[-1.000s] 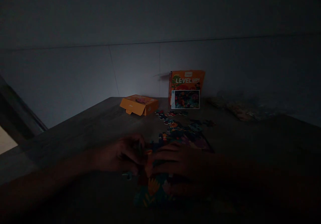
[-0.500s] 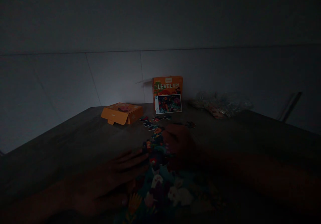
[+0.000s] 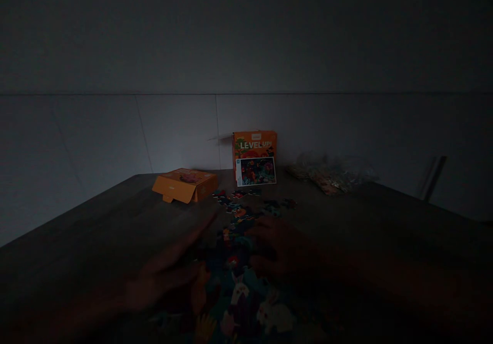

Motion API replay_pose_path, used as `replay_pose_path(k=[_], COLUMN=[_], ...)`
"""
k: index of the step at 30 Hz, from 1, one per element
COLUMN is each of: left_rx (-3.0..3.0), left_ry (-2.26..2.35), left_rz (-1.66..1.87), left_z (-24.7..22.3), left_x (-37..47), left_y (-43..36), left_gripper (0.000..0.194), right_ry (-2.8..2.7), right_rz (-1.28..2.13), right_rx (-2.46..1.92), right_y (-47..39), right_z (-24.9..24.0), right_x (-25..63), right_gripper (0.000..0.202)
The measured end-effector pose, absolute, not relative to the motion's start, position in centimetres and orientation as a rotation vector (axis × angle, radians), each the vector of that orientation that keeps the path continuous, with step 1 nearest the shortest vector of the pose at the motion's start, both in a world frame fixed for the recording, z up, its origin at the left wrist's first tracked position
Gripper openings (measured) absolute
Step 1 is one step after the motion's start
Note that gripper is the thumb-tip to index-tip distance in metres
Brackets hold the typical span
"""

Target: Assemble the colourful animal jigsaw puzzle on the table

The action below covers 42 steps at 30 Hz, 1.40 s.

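The scene is very dark. A partly joined jigsaw puzzle [image 3: 239, 282] with white rabbits lies on the grey table in front of me. Loose puzzle pieces [image 3: 272, 208] are scattered beyond it. My left hand [image 3: 169, 269], blurred, is at the puzzle's left side with its fingers apart and nothing seen in it. Over the puzzle's right side is my right hand [image 3: 275, 244], its fingers bent; shadow hides whether it holds anything.
An orange box [image 3: 187, 184] lies at the back left with its flap open. Another orange box [image 3: 254, 144] stands at the back centre, a picture card [image 3: 256, 172] leaning on it. Clear plastic bags [image 3: 333, 174] lie at the back right, before the wall [image 3: 177, 128].
My left hand has drawn left off the puzzle and turned more on edge. My right hand has shifted slightly, uncovering loose pieces behind it. The view has tilted up a little.
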<state>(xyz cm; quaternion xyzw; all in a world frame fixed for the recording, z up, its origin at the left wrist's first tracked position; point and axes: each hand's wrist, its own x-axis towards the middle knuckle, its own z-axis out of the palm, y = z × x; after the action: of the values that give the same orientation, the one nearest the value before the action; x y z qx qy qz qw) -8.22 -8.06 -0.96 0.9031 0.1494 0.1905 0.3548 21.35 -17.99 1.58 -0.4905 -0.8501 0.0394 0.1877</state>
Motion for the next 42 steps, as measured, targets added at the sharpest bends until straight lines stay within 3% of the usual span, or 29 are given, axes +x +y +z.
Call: replay_pose_path(k=[5,10,14,18,26,31,38,42], left_rx=[1.657,1.729,2.247,2.582,2.653,2.570,1.994,2.036], left_ry=[0.731,0.849,0.694,0.247,-0.098,-0.014,0.865,0.758], left_rz=[0.935,0.975,0.936,0.779,0.433,0.476,0.758,0.672], left_z=[-1.3,-1.2,-0.6,0.5,1.3,1.2,-0.6,-0.4], left_x=[-5.8,-5.5,-5.4,-5.1,-5.2,-5.1,-5.1,-4.9], left_y=[-5.5,-5.0,-6.5,-8.3,-8.9,-8.8,-5.9,-6.4], left_gripper=[0.044,0.028,0.027,0.042,0.057,0.045,0.027,0.030], right_ry=[-2.312,-2.320,-2.332,-2.339,-2.355,-2.312,-2.140,-2.368], right_rz=[0.153,0.163,0.138,0.153,0.113,0.004,-0.351,-0.329], right_rx=[-1.409,-1.309,-1.221,-1.125,-0.962,-0.888,-1.263,-1.472], right_y=[-17.6,-17.0,-17.1,-17.2,-17.2,-17.1,-16.4,-17.5], right_z=[-0.4,-1.1,-0.8,-0.8,-1.4,-1.3,-1.2,-0.4], right_x=[20.8,21.0,21.0,20.9,21.2,21.2,22.1,21.4], right_gripper=[0.048,0.044,0.042,0.041,0.038,0.032,0.021,0.019])
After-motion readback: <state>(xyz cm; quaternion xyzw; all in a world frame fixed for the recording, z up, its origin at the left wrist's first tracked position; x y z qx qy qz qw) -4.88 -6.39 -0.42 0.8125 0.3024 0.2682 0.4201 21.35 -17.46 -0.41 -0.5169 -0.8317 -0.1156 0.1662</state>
